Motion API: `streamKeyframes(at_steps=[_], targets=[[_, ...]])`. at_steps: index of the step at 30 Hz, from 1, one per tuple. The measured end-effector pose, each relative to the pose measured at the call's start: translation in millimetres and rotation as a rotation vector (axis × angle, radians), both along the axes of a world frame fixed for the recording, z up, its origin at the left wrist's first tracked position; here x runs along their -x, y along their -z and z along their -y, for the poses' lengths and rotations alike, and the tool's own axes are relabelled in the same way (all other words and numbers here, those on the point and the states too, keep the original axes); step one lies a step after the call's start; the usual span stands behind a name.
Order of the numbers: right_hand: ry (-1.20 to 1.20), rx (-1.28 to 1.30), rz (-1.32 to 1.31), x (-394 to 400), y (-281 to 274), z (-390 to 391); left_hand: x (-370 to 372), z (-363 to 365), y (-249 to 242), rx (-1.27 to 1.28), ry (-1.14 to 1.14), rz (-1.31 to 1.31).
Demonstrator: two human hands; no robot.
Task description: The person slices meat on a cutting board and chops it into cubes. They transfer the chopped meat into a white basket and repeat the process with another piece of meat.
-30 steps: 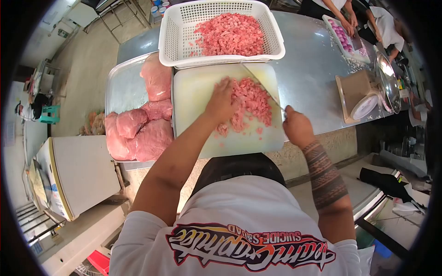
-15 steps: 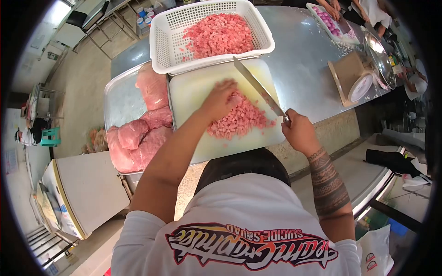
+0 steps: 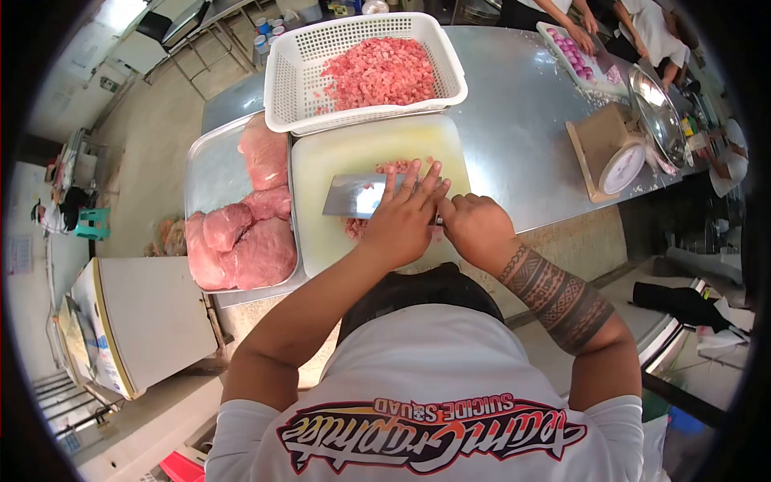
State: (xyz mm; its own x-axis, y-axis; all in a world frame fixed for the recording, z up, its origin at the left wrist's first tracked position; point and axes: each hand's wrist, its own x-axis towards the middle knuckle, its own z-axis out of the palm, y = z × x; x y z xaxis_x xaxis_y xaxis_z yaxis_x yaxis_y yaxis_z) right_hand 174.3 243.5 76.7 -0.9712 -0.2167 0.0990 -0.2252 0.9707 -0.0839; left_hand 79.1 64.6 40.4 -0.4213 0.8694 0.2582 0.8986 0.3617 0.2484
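Note:
My right hand (image 3: pixel 475 226) grips the handle of a cleaver (image 3: pixel 350 196), whose broad blade lies flat over the diced meat (image 3: pixel 356 228) on the white cutting board (image 3: pixel 317 165). With fingers spread, my left hand (image 3: pixel 407 215) rests across the blade's near end, close to the handle. Blade and hand cover much of the meat pile; bits show above and below them. Left of the board, a metal tray (image 3: pixel 197 173) bears several large pieces of raw meat (image 3: pixel 261 251).
Behind the board stands a white perforated basket (image 3: pixel 283 92) with more diced meat (image 3: pixel 381 74). A dial scale (image 3: pixel 606 153) and a metal lid (image 3: pixel 660 108) are on the steel table (image 3: pixel 514 104). Co-workers' hands (image 3: pixel 580 36) are at a tray of purple onions (image 3: pixel 572 58), back right.
The cleaver has swung from upper right of the pile down flat over it, pointing left. My left hand has moved from the meat onto the blade; my right hand has moved left.

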Motion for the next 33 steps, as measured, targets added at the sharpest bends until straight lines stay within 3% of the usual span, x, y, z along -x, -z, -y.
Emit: streamKeyframes(at_steps=[3, 9, 11, 14, 17, 18, 23, 29, 30, 33], targets=[[-0.09, -0.029, -0.003, -13.9, -8.6, -19.3, -3.5, -10.8, 24.0, 0.207, -0.17, -0.187], [-0.038, 0.134, -0.023, -73.0, -29.3, -102.2, 3.4, 54.8, 39.5, 0.175, -0.382, 0.088], [0.048, 0.232, 0.103, -90.6, -31.6, -126.9, 12.7, 100.6, 79.9, -0.052, -0.465, 0.187], [0.27, 0.54, 0.267, -107.0, -12.6, -146.0, -5.6, 111.1, 96.9, -0.178, -0.558, 0.249], [0.634, 1.207, 0.541, -101.1, 35.8, -154.6, -29.2, 80.5, 98.1, -0.177, -0.59, 0.242], [0.673, 1.302, 0.533, -94.4, 52.3, -154.7, -38.1, 60.9, 86.9, -0.186, -0.587, 0.267], [0.651, 1.299, 0.593, -62.0, 95.2, -148.2, -62.5, 12.7, 90.5, -0.184, -0.555, 0.213], [0.465, 1.239, 0.706, -32.5, 105.7, -105.7, -75.3, -42.6, 94.9, -0.138, -0.707, 0.082], [0.34, 1.097, 0.632, -31.0, 147.7, -103.1, -75.8, -49.9, 95.3, -0.116, -0.757, 0.039], [0.218, 1.0, 0.519, -31.3, 171.8, -64.3, -74.6, -56.0, 92.1, -0.116, -0.804, 0.002]])
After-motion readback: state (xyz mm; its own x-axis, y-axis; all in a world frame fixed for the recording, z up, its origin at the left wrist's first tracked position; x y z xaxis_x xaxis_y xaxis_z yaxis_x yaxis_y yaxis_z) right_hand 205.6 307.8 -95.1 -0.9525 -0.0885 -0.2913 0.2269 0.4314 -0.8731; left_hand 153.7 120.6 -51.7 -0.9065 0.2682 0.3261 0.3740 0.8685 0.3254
